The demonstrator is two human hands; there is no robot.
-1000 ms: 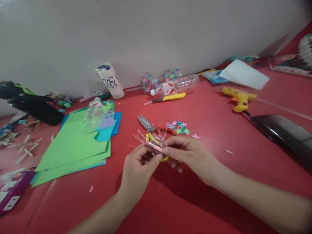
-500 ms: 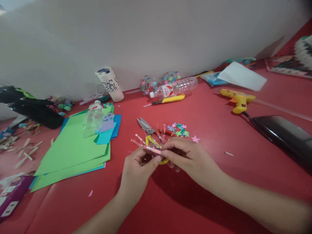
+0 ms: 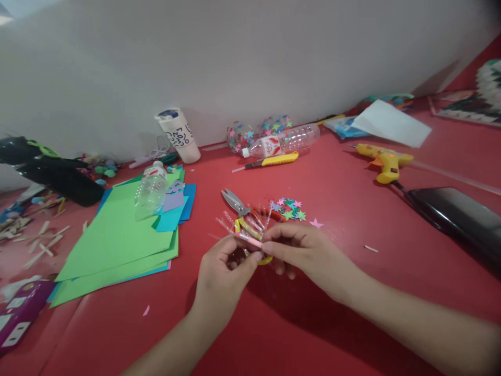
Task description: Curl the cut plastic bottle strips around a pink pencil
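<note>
Both hands meet above the red table (image 3: 313, 324). My left hand (image 3: 223, 274) and my right hand (image 3: 305, 250) pinch the two ends of a small pink strip (image 3: 250, 241), from which several clear plastic strips (image 3: 242, 222) fan upward. Directly behind the hands lie scissors (image 3: 239, 208) with yellow and red handles, partly hidden by my fingers. A small pile of coloured paper stars (image 3: 288, 209) sits just right of the scissors.
Green and blue paper sheets (image 3: 117, 235) lie at left under a clear bottle (image 3: 151, 190). At the back are a paper cup (image 3: 179, 134), a lying bottle (image 3: 282, 142), a yellow cutter (image 3: 272, 161). A yellow glue gun (image 3: 385, 159) and a black device (image 3: 457, 216) are at right.
The hands have barely shifted, staying together on the pink strip; the fan of clear strips has tilted slightly. The view moved a little.
</note>
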